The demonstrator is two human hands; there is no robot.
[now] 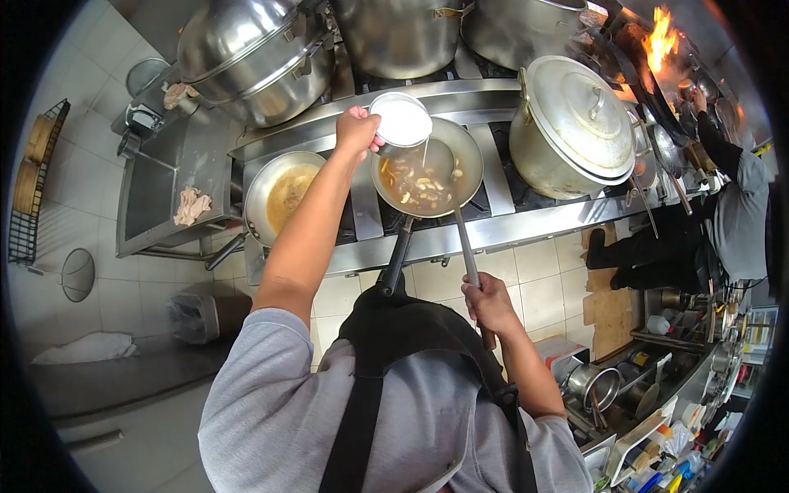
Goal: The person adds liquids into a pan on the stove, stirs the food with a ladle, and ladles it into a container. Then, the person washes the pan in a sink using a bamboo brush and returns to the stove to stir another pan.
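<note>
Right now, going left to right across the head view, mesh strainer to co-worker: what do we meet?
Mesh strainer, crumpled cloth, frying pan of brown sauce, left hand, second frying pan, right hand, lidded pot, open flame, co-worker's grey shirt. Omitted for overlap: bowl, ladle.
</note>
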